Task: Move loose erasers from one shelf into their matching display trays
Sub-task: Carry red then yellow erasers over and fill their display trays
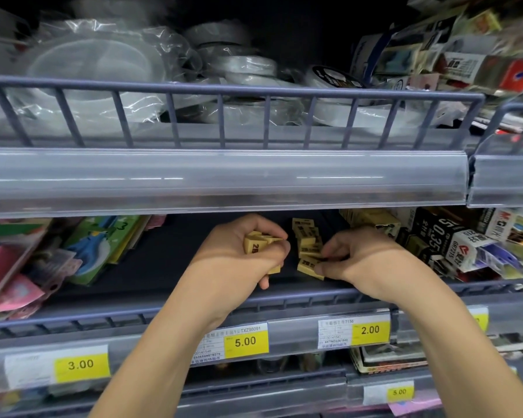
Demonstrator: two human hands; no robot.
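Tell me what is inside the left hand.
The left hand is closed around a bunch of yellow erasers; one shows a "2B" marking, and another pokes out below the fingers. How many it holds cannot be seen, because the fingers and palm cover the rest.

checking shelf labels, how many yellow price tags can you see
5: 3.00 tag lower left, 5.00 tag centre, 2.00 tag right, partly hidden tag far right, small 5.00 tag below. Others may be hidden.

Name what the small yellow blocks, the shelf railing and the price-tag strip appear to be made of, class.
Yellow blocks: probably rubber or vinyl eraser, matte, with "2B" printed on them. Shelf railing: likely painted or coated metal wire, grey-blue with thin straight bars. Price-tag strip: clear plastic, glossy, with light streaks along its surface.
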